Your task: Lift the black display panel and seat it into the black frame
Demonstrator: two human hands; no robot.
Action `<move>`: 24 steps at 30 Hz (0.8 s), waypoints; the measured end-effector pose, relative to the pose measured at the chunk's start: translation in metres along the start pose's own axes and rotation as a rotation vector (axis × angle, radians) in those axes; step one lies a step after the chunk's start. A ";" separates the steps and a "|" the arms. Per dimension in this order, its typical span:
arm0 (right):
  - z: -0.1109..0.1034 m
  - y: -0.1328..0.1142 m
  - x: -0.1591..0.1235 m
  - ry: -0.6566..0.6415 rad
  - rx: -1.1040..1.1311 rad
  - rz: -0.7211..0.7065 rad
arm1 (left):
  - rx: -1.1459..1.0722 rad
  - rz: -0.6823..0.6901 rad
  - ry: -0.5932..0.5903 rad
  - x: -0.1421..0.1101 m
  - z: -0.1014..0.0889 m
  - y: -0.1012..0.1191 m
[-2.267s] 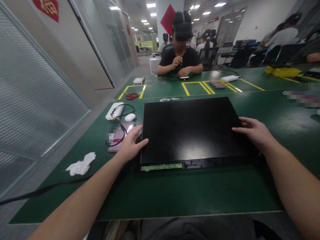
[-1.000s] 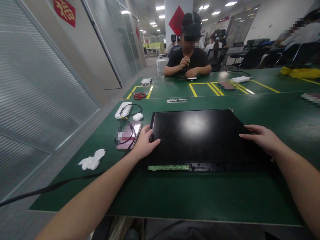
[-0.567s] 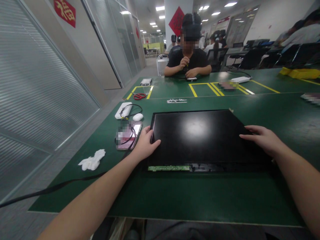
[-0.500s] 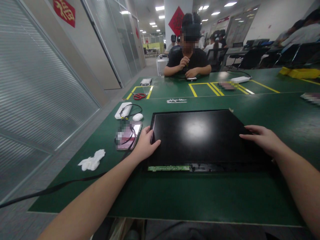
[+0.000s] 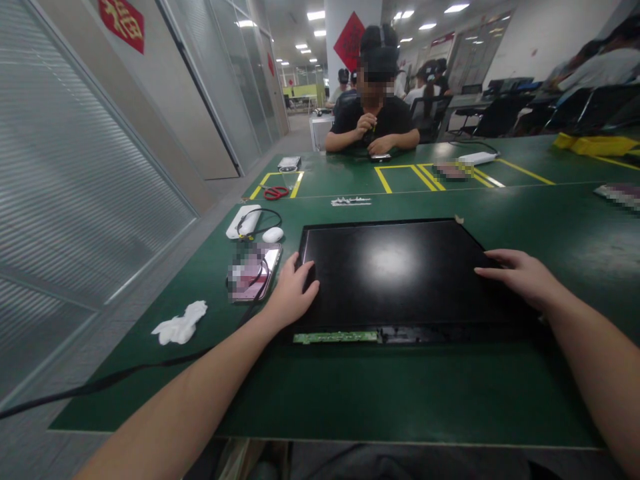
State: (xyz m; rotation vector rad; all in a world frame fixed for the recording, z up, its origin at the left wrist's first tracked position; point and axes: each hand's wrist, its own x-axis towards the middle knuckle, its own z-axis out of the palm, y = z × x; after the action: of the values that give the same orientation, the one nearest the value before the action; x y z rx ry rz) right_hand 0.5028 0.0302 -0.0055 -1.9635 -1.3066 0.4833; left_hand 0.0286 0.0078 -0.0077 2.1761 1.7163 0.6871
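Observation:
A black LCD screen panel [image 5: 385, 280] lies face up in front of me, glossy, with a bright reflection near its middle. Along its near edge runs a narrow green circuit board [image 5: 335, 337]. My left hand [image 5: 295, 293] grips the panel's left edge, thumb over the front face and some fingertips hidden at the side. At the right edge, my right hand [image 5: 523, 277] holds the panel between thumb and fingers. A small pale tab [image 5: 459, 220] sticks out at the far right corner.
Left of the panel lie a phone [image 5: 255, 273] with a cable, a white power bank [image 5: 244, 221], a white mouse-like object [image 5: 273, 235] and crumpled tissue [image 5: 181, 325]. Red scissors [image 5: 276, 193] and small white pieces [image 5: 351, 201] lie beyond. Another person [image 5: 373, 120] sits opposite.
The view has shifted slightly. A finger of my left hand now reaches a little further over the panel's left edge. My right hand keeps its hold.

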 end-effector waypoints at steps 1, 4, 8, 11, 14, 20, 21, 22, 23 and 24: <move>-0.001 -0.002 -0.001 -0.010 -0.012 0.029 | 0.001 -0.002 -0.003 0.000 0.000 0.000; -0.002 -0.005 -0.002 -0.040 -0.053 0.057 | -0.007 -0.007 -0.006 0.000 -0.001 0.000; -0.003 0.003 0.004 -0.084 -0.141 -0.018 | -0.021 -0.006 -0.001 -0.001 -0.001 0.000; -0.002 0.010 0.009 -0.089 -0.206 -0.127 | 0.003 0.000 -0.002 -0.001 -0.001 0.001; -0.003 0.008 0.008 -0.121 -0.219 -0.167 | 0.040 -0.001 -0.021 -0.001 -0.001 0.001; -0.011 -0.006 -0.002 -0.123 -0.092 0.026 | 0.040 0.006 -0.036 0.000 -0.003 0.000; -0.013 -0.008 -0.003 -0.112 -0.054 0.052 | 0.027 0.004 -0.040 0.000 -0.004 -0.001; -0.016 -0.008 -0.003 -0.100 -0.018 0.072 | 0.013 0.000 -0.043 0.000 -0.005 -0.001; -0.018 -0.008 -0.004 -0.091 0.013 0.087 | 0.000 -0.006 -0.043 0.000 -0.007 -0.002; -0.020 -0.007 -0.003 -0.083 0.034 0.095 | -0.012 -0.010 -0.042 0.000 -0.008 -0.004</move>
State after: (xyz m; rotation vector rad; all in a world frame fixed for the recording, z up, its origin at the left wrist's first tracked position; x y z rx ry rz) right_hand 0.5097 0.0220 0.0131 -2.0025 -1.2513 0.6357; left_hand 0.0213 0.0081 -0.0027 2.1569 1.6974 0.6432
